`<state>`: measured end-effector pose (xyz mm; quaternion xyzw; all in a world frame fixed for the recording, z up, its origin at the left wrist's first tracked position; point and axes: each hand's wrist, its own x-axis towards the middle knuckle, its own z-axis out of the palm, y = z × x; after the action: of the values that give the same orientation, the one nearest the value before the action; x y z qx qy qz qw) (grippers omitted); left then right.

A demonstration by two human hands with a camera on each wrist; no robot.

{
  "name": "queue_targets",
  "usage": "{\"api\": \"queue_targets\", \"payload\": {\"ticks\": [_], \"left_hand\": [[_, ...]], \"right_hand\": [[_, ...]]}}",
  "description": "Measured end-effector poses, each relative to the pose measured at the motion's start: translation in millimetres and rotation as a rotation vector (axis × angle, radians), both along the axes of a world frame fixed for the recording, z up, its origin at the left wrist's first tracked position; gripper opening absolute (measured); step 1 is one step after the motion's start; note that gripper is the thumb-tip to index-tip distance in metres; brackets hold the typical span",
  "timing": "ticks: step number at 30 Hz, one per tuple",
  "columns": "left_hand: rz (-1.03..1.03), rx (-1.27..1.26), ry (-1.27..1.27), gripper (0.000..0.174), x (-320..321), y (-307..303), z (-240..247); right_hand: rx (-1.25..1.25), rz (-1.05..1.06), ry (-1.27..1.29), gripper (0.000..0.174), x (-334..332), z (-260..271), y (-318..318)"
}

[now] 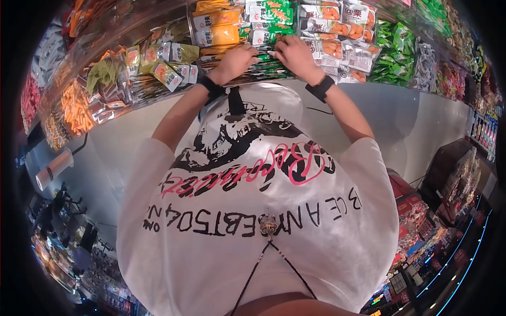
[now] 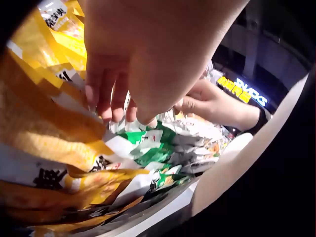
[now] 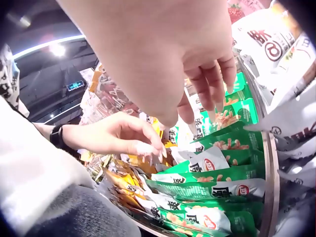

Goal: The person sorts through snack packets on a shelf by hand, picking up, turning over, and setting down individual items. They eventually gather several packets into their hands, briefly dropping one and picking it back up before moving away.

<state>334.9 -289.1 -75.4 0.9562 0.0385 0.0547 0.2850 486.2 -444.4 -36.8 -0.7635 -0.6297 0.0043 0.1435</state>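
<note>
Both hands are at a row of green-and-white snack packets (image 3: 237, 170) standing on edge in a bin. My left hand (image 1: 235, 64) is on the row's left side, beside yellow snack packets (image 1: 217, 26); its fingers point down, loosely bent, with the tips right at the packet tops. On the other side, my right hand (image 1: 299, 58) reaches over the same row. Its fingers (image 3: 215, 84) hang spread and relaxed among the green packets, close to the upper edges. No packet shows gripped in either hand. The two hands face each other, a small gap apart.
White snack packets (image 1: 329, 26) fill the bin to the right, behind a clear divider (image 3: 270, 177). More green packs (image 1: 392, 52) lie beyond them. Loose olive packets (image 1: 168, 73) and orange packs (image 1: 77, 108) are on the left. The counter's pale front (image 1: 390, 108) is close to the body.
</note>
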Motion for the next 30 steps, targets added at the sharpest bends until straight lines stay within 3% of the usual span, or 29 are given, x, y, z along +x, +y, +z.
{"api": "queue_targets", "payload": {"ticks": [6,8,15,18,20,22,23,24,26,28,30], "left_hand": [[0.097,0.17,-0.073,0.019,17.1,-26.9,-22.0],[0.091,0.254,-0.213,0.017,19.7,-27.9,-26.7],[0.067,0.291,-0.206,0.013,24.7,-30.7,-15.5],[0.196,0.198,-0.321,0.009,27.3,-27.2,2.1],[0.408,-0.255,-0.431,0.008,31.2,-27.2,15.8],[0.457,-0.294,-0.505,0.011,42.1,-25.1,13.0],[0.444,-0.594,-0.45,0.014,48.2,-25.3,10.0],[0.423,-0.891,-0.389,0.018,51.6,-25.9,15.7],[0.349,-0.921,-0.352,0.021,47.6,-22.5,27.0],[0.399,-0.878,-0.389,0.023,40.1,-16.8,33.5],[0.424,-0.878,-0.399,0.023,23.6,-2.9,23.7]], "right_hand": [[0.136,-0.186,0.234,0.018,-7.3,7.3,-14.7],[0.136,-0.29,0.313,0.021,-9.4,10.8,-21.3],[0.17,-0.433,0.467,0.021,-6.4,18.3,-39.1],[0.273,-0.474,0.496,0.024,-0.9,21.7,-41.2],[0.363,-0.545,0.741,0.028,-5.5,34.1,-35.2],[0.416,-0.421,1.011,0.036,-7.2,18.8,-18.9],[0.432,-0.377,1.193,0.041,-10.8,12.6,-9.9],[0.266,-0.38,1.155,0.038,-5.1,9.1,-4.5],[0.369,-0.336,0.986,0.032,1.7,-5.2,5.5],[0.21,-0.395,0.864,0.03,0.6,39.2,7.9],[0.058,-0.337,0.64,0.033,14.5,45.4,8.2]]}}
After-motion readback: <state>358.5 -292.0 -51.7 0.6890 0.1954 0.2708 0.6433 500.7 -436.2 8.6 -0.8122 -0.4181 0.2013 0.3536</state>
